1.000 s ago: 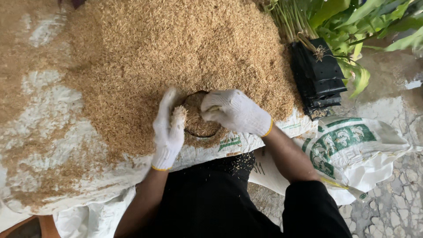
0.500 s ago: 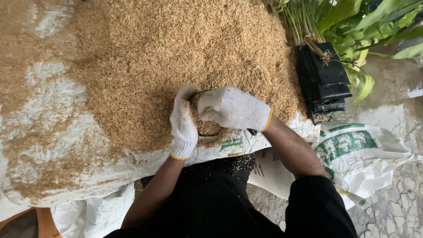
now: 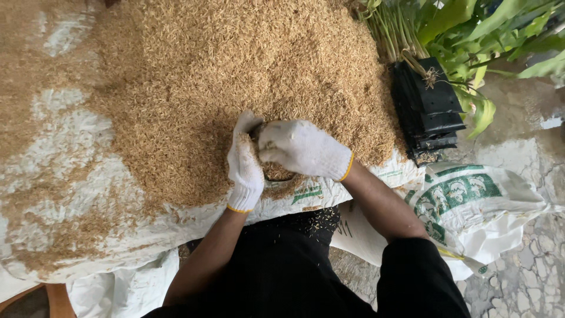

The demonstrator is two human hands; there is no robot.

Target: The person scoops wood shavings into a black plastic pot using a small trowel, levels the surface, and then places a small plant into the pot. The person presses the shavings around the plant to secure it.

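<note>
White sacking [image 3: 70, 194], husk pile [image 3: 235, 70], gloved hands [image 3: 276, 156] cupping husk-filled pot [image 3: 275, 171]

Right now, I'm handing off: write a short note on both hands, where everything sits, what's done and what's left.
Left hand, white knit glove, cups the side of a small dark bag.
Right hand, same glove, presses down on top of it.
Bag sits at the near edge of the tan rice-husk pile on white woven sacking; it looks nearly full.
Stack of empty black bags lies to the right, unfilled.
</note>
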